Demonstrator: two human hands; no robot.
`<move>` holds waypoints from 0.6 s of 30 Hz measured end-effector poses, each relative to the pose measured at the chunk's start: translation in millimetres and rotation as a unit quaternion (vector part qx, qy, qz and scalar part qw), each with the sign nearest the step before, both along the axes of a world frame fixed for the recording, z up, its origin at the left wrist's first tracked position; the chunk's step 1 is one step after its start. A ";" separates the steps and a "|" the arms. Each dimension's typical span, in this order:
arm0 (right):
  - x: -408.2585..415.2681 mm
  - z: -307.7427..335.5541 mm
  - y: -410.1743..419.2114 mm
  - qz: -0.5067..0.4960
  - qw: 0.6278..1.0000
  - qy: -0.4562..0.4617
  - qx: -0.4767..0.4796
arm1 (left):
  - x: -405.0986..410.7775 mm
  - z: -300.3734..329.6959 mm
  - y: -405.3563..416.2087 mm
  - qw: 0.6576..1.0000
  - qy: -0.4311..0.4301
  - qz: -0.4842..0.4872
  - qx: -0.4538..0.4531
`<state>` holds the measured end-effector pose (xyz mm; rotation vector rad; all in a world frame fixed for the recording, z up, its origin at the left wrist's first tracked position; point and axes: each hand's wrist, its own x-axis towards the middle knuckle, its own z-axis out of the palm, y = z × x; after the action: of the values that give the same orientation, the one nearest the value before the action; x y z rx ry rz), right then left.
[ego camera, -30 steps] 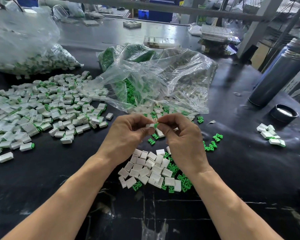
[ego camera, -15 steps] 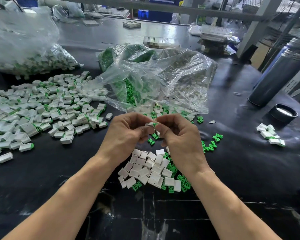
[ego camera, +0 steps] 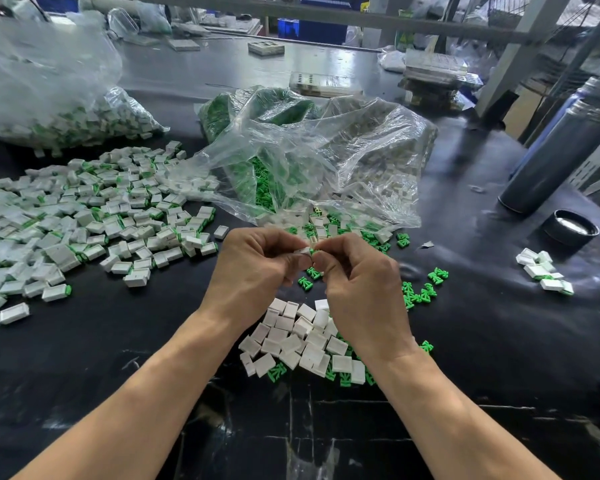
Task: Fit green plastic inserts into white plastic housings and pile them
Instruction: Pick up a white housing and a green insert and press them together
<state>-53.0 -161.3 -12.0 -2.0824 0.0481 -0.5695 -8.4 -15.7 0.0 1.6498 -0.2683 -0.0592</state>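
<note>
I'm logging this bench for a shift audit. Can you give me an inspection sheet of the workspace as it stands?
Surface: glossy black tabletop, scuffed near the front edge.
Job's things: one small white plastic housing with a green plastic insert at its end, held between both hands; loose white housings and loose green inserts below; wide pile of assembled pieces at left.
Clutter: clear plastic bags of parts, grey metal flask, its black cap, small group of assembled pieces at right.
Grip: left hand and right hand both pinch the piece.
Cables: nothing seen.
Surroundings: grey metal frame, blue crates.
</note>
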 end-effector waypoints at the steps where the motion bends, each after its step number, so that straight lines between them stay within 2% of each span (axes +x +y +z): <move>1: 0.0 0.6 0.4 -0.001 1.000 -0.006 -0.015 | -0.7 0.4 -0.6 1.000 -0.007 0.003 0.008; 18: -2.9 -1.7 2.4 0.002 0.990 -0.047 -0.131 | -1.0 -0.3 0.6 0.992 -0.058 -0.001 0.108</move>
<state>-55.8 -159.0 -13.7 -2.3049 -0.0908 -0.7028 -9.4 -15.1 -0.3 1.8707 -0.3623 0.0074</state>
